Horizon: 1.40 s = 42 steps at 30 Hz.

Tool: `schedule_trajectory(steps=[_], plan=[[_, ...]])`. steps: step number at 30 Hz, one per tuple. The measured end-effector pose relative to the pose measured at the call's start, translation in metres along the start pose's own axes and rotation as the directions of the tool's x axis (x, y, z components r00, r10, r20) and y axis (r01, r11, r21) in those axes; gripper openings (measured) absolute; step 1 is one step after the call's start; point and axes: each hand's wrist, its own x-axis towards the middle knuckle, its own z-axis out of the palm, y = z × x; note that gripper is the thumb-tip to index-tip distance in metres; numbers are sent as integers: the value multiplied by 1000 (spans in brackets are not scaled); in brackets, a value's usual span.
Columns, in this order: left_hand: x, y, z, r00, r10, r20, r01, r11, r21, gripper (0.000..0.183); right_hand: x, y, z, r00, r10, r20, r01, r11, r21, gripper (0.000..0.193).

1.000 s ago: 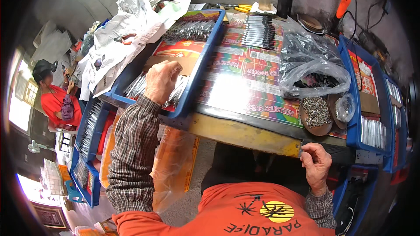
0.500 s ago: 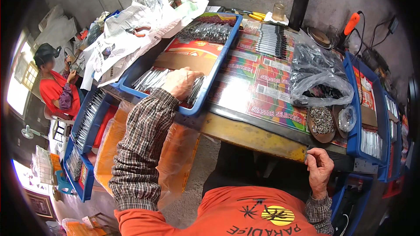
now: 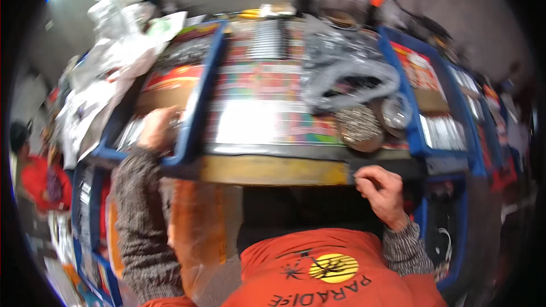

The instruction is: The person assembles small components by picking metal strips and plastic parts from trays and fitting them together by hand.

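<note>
My left hand (image 3: 157, 128) is inside the near part of a blue tray (image 3: 195, 96), over thin silver pieces (image 3: 132, 132) that lie close together. Motion smears its fingers, so what they grip does not show. Beside the table's yellow front edge (image 3: 273, 169), my right hand (image 3: 384, 194) is curled with thumb and fingers together. Anything between those fingertips is too small to make out. Up the table, a row of slim dark and silver pieces (image 3: 269, 38) lies on a colourful printed sheet (image 3: 256, 79).
A clear plastic bag (image 3: 352, 62) with dark contents lies right of centre, behind a round dish of small metal parts (image 3: 359, 128). More blue trays (image 3: 418, 136) stand at right. Crumpled white wrapping (image 3: 99, 85) leans over the left tray. A person in red (image 3: 42, 179) is at far left.
The view has swung to the right, so the table and trays appear further left and blurred. My left hand remains in the tray; my right hand stays by the front edge, fingers curled.
</note>
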Motion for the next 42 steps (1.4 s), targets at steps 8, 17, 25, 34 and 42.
schedule_trajectory(steps=[8,17,25,34,42], plan=[[-18,-47,12,971,175,-164,-152,978,145,15,6,-16,-72,968,-214,-130,172,946,-274,7],[-12,-5,-14,984,-99,-149,91,994,-58,11,36,27,-170,916,-240,-321,-35,750,-660,10],[-19,-18,-11,943,-180,-280,111,963,-245,13,72,75,-197,989,-90,-118,-27,672,-740,19],[-27,12,-13,821,-239,-518,48,934,-355,18,87,76,-196,992,117,-45,-103,561,-822,23],[-37,114,-15,818,-334,-468,-2,813,-583,20,92,72,-198,974,191,-125,-228,769,-597,19]])
